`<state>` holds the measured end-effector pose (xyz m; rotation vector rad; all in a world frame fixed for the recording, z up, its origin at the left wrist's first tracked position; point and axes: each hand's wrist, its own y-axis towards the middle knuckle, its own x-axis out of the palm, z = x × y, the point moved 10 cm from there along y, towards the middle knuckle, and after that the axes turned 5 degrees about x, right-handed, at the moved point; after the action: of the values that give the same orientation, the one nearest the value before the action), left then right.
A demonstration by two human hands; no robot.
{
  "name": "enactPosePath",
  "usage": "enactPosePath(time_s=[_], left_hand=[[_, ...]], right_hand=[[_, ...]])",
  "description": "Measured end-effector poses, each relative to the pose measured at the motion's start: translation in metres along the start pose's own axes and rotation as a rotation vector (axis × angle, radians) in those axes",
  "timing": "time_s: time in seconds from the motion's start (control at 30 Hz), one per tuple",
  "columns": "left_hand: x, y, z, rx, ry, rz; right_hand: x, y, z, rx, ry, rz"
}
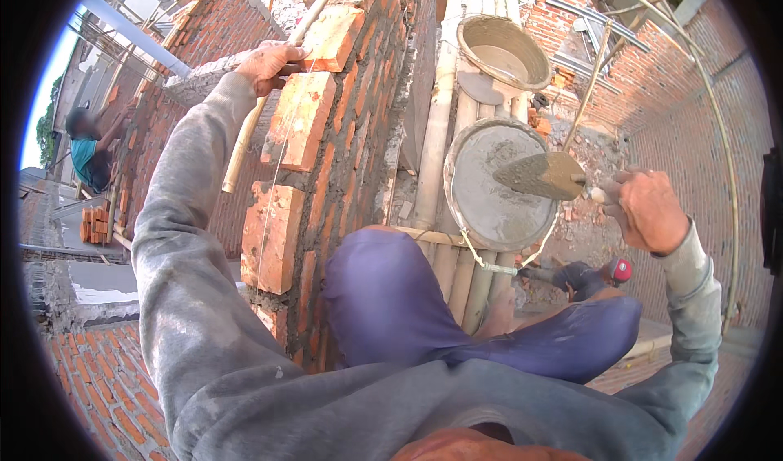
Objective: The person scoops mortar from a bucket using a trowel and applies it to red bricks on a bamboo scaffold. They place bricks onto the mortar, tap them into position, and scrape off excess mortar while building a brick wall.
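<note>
My left hand (271, 66) has its fingers bent against the outer edge of an orange brick (334, 37), the farthest of the bricks along the top of the wall. Two more bricks, a middle one (300, 121) and a nearer one (272, 238), lie in line with it, with grey mortar between. A thin string runs along their tops. My right hand (650, 211) is closed round the handle of a trowel (542, 176). The trowel's mortar-smeared blade is over a bucket of wet grey mortar (479, 208), its tip at the mortar.
Beyond the mortar bucket stands a second, wide tub (504, 52) on bamboo poles (440, 127). A bamboo stick (245, 147) slants beside the wall under my left wrist. One person (91, 151) is at far left; another, red-capped (599, 277), is below on the right.
</note>
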<state>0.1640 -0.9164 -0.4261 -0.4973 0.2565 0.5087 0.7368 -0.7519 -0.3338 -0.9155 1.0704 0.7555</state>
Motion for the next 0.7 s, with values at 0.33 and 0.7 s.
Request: enactPosePath(time_s=[0.33,0.7], left_hand=[[-0.006,0.029,-0.020,0.152,-0.309,0.081],[0.006,0.000,-0.010,0.187,-0.484,0.180]], right_hand=[[0.024,-0.019,0.002,0.468,1.198,-0.223],[-0.177,0.171,-0.152,-0.213,1.249,0.414]])
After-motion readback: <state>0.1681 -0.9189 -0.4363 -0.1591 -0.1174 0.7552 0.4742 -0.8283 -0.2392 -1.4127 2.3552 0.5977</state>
